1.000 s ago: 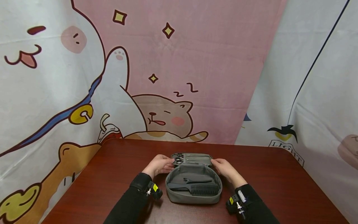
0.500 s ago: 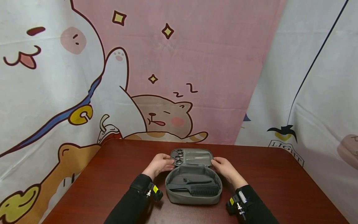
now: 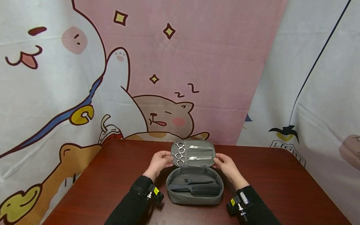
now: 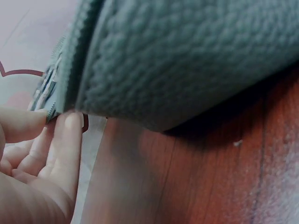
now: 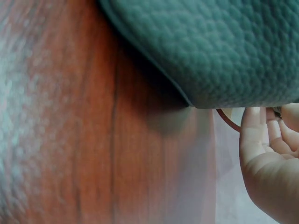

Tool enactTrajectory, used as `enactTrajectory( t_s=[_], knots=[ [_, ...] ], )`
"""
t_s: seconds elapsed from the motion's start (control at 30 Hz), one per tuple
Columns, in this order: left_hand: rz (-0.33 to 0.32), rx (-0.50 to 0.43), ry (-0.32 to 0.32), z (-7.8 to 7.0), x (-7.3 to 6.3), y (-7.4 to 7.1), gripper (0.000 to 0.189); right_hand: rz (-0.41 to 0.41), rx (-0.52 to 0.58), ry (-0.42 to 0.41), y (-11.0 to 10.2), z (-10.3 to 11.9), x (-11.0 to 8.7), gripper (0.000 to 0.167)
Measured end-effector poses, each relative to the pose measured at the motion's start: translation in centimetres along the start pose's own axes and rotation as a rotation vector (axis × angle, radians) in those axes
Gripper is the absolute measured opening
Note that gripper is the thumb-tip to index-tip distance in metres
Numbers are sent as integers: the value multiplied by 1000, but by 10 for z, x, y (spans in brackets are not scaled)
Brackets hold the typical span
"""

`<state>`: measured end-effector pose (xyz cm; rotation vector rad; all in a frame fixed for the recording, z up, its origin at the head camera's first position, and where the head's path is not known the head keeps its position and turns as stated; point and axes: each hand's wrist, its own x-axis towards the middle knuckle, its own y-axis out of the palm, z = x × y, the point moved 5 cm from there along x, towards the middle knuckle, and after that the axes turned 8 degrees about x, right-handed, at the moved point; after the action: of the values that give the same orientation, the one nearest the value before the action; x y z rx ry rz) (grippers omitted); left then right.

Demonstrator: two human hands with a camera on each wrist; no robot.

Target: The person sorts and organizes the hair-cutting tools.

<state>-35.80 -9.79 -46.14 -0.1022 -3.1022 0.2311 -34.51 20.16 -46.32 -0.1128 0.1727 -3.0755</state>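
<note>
Since the earlier frame, the lid (image 3: 194, 141) has swung on its hinge, its far edge now showing farther off and its inner face more fully; both your hands have shifted slightly with it, while the case body (image 3: 194, 199) has stayed put on the red-brown table (image 3: 281, 184). Nearest you, that body sits with its cavity facing up, a dark comb (image 3: 197, 190) lying crosswise in it, handle to the left, teeth to the right. Just beyond the comb lies a slimmer dark tool (image 3: 200, 182), too small to identify. Past the body, the lid's long axis runs left to right, directly between your hands; any move would seem to turn on this, with the hinge along the near edge, your fingers at the two ends, and neither hand clearly nearer. Your left hand (image 3: 159, 163) pinches the left edge between thumb and fingers; your right hand (image 3: 227, 167) grips the right edge likewise, though the right wrist view hides that contact. Two pairs of scissors (image 3: 197, 158) lie crosswise in the lid, loops toward your left hand. Farthest off, a printed backdrop (image 3: 225, 62) rises beyond the table.
</note>
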Motion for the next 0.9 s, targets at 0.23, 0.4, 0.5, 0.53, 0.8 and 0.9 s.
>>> enactTrajectory(
  t_s=[0.23,0.4,0.5,0.53,0.8,0.9],
  knots=[
    [-72,32,84,-6,-1,-3,15,-57,-13,-48,-3,5,-1,28],
    [-93,60,151,-12,-3,-4,11,-66,-18,-146,-5,7,-3,23],
    [-92,98,185,-23,-10,-5,10,-80,-32,-138,-5,10,-4,23],
    [-92,115,196,-24,-11,-5,10,-85,-36,-127,-6,11,-4,24],
    [-98,197,231,-23,-12,-9,10,-120,-67,-115,-7,16,-7,25],
    [-94,190,246,-25,-13,-10,10,-123,-72,-116,-7,17,-7,26]
  ],
)
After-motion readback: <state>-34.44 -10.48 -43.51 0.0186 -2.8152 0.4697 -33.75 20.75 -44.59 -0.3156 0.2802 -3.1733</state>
